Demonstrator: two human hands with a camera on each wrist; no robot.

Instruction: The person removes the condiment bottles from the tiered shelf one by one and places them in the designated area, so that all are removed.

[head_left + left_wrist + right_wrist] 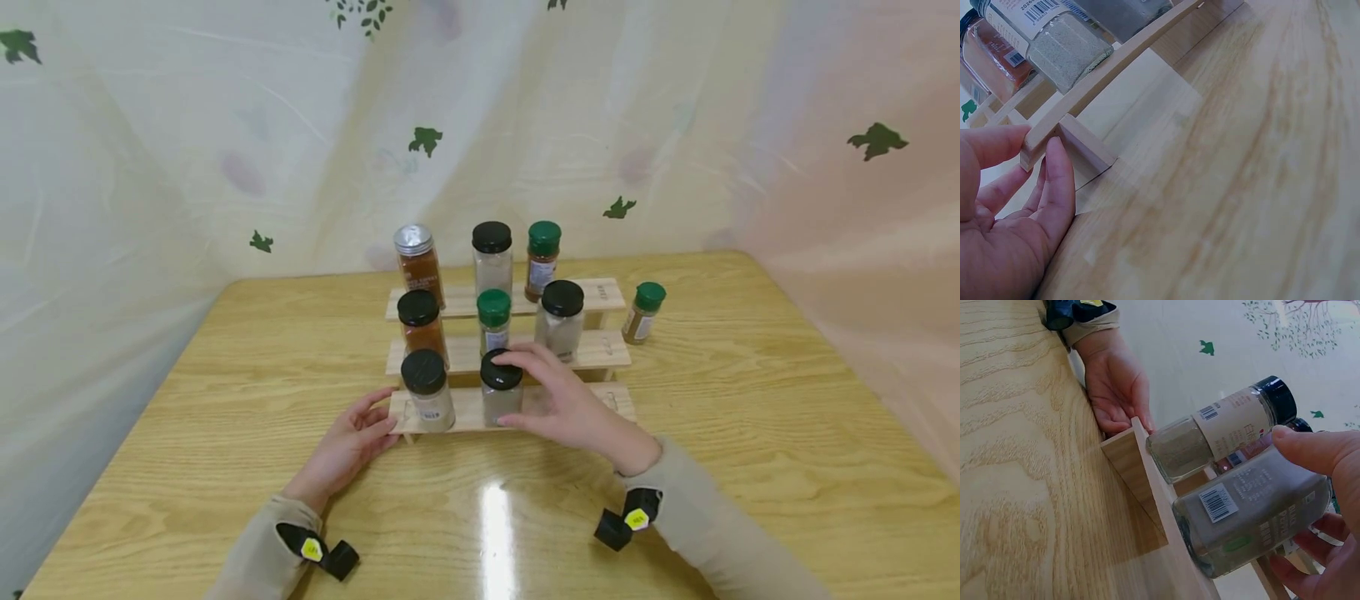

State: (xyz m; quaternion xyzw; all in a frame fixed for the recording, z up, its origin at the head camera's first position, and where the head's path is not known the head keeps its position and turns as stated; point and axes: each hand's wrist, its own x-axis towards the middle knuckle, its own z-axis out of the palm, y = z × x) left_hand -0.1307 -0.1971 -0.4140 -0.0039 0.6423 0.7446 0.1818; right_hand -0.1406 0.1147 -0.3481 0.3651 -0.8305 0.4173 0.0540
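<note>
Left hand (348,442) pinches the wooden rack (461,354) at 8 o'clock from its middle, probably to brace it. Right hand (570,404) grips a black-lidded jar (501,407) at 6, so it won't tip I guess. Green-capped bottle (641,321) stands off-rack, 2-ish.

Spice rack (467,410): pale wood. Front-right spice jar (500,402): black lid (498,377), grey contents (501,408). Back-left spice jar (422,275): silver lid (414,239), reddish-brown contents (420,268). Tabletop (225,400): yellow-brown, wavy-grained. Backdrop cloth (510,108): cream, carries green leaf motifs (426,141).
</note>
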